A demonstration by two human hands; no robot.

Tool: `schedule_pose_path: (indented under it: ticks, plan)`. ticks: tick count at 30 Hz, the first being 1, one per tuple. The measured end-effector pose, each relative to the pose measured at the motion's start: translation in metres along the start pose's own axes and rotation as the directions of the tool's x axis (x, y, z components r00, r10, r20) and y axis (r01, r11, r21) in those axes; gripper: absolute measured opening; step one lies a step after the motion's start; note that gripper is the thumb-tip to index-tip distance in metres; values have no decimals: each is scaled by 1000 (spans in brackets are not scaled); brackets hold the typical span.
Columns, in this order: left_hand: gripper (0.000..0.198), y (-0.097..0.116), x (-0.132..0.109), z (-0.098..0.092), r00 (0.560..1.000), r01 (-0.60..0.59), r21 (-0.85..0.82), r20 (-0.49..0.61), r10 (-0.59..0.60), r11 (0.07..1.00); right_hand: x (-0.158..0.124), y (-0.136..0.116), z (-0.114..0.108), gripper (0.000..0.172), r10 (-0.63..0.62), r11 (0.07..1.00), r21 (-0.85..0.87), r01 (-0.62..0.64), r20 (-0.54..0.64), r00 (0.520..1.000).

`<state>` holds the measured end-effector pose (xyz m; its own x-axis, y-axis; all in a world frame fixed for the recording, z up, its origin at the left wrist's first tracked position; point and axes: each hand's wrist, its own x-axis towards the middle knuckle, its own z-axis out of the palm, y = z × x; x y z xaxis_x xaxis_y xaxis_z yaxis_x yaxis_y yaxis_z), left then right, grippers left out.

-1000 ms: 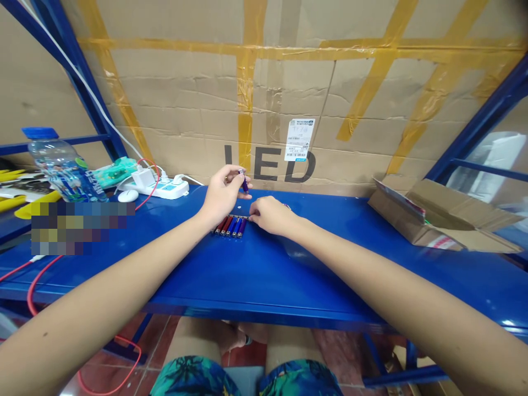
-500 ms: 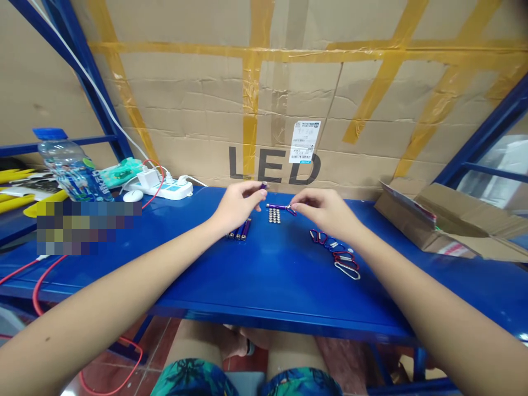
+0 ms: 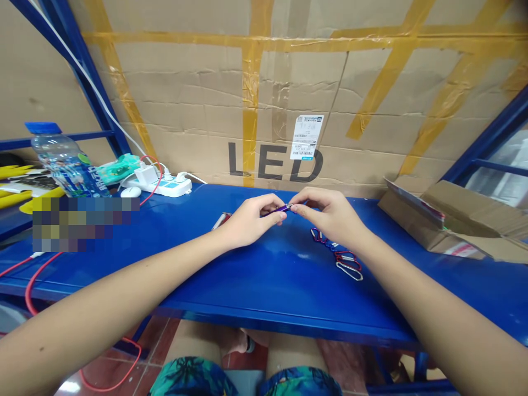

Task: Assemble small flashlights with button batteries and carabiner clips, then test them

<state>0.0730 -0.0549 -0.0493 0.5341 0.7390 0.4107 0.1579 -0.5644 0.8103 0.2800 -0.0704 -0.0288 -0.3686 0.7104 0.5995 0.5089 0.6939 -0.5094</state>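
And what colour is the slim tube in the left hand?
The slim tube is purple, best seen in the head view.

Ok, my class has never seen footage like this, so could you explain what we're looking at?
There's no machine: these are a person's bare hands, seen from a camera worn on the head, looking forward and down. The left hand holds a slim purple tube. The right hand's fingertips meet its end; what they grip is too small to tell. On the blue table lie colored clips, with a bottle and power strip leftward and an open cardboard box rightward.
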Motion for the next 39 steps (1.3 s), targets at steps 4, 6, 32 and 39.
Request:
schedule_pose_path:
  ticks: [4,6,32,39]
  plan:
    - [17,7,-3,-1,1000,18,170,-17,-15,985,-1,2,1,12,-70,991,-115,75,54,996]
    - [28,14,-4,-1,998,59,292,-6,-60,955,-2,2,0,15,-106,979,-165,121,97,990]
    - [9,12,-10,6,971,-234,555,94,219,798,-4,1,3,24,57,998,-22,-53,263,963]
    - [10,14,-10,7,966,-251,580,108,233,775,-3,0,3,24,96,994,29,-107,264,960]
